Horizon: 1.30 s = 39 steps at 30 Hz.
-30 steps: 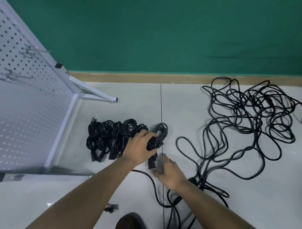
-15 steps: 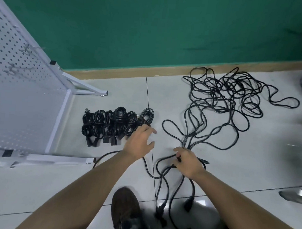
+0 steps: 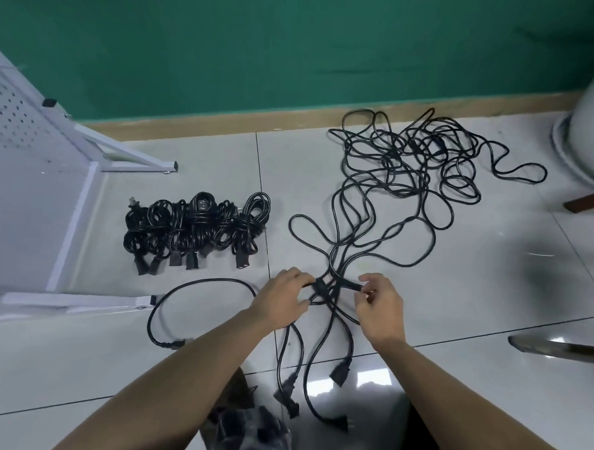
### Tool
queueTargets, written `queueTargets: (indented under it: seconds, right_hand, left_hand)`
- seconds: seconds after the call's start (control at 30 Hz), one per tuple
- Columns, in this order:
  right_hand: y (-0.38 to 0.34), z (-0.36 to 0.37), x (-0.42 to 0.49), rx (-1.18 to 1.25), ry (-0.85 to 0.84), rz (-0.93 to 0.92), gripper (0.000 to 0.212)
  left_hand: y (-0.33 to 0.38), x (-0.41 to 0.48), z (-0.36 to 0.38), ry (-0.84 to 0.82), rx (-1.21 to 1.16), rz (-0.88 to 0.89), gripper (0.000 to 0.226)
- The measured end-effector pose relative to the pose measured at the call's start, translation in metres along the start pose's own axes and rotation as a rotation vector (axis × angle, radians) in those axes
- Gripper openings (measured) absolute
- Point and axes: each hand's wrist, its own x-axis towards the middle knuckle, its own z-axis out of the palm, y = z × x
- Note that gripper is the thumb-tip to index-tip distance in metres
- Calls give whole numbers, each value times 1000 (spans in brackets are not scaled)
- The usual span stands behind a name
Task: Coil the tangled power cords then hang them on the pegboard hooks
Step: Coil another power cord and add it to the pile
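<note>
both hands grip black cord at the lower centre of the frame. left hand [image 3: 284, 296] has its fingers curled round a strand at the point where several strands cross, thumb underneath. right hand [image 3: 382, 307] pinches the same short stretch between thumb and forefinger, the other fingers loosely bent. the two hands are near each other, with the crossing between them.

from that crossing the tangled cords [image 3: 408, 168] fan out toward the upper right of the frame, lying in overlapping loops on the pale tiled floor [image 3: 471, 298] close to the green wall [image 3: 295, 49]. below the hands, three plug ends [image 3: 340, 372] trail toward the bottom edge.

left of centre, the coiled bundles [image 3: 194, 228] lie side by side in a row on the floor, touching one another, their connectors pointing down the frame. one loose cord [image 3: 185, 288] curves in an open loop just below them, passing under the left forearm.

the white pegboard [image 3: 24, 181] stands at the left edge on its metal frame, just beside the bundles.
</note>
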Motion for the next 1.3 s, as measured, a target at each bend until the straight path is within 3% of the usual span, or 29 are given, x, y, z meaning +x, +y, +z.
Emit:
queueTargets:
  seconds: [0.1,0.2,0.4,0.53,0.7,0.77,0.83,0.93,1.07,1.2,1.3]
  right_hand:
    - [19,-2,1,-114,-80,43,34]
    - [31,-4,4,-232,-239,88,42]
    - [43,-12,15,-296,-214,173,29]
    - [49,-18,19,-163,-220,267,38]
    - [47,-23,21,41,-70,466,21]
    - [50,-20,24,68,-144,568,23]
    - [48,-16,23,267,-239,660,28]
    - [35,-17,19,468,-320,605,25]
    - [26,-26,20,592,-276,570,27]
    - [23,-41,29,475,-162,475,28]
    - [14,-58,43,372,-131,396,30]
  left_hand:
    - [12,13,4,-113,5,93,60]
    - [22,26,9,-225,155,149,63]
    - [28,42,17,-171,400,83,42]
    - [23,42,17,-140,436,120,27]
    - [33,33,6,-72,99,92,30]
    - [39,32,6,-125,-110,19,25]
    - [47,29,9,-198,-263,-33,21]
    - [59,28,19,-218,-284,-15,19]
    - [71,33,27,-226,-248,-11,20]
    - [80,41,17,-271,-109,40,31]
    - [82,49,-8,-143,-110,3,26]
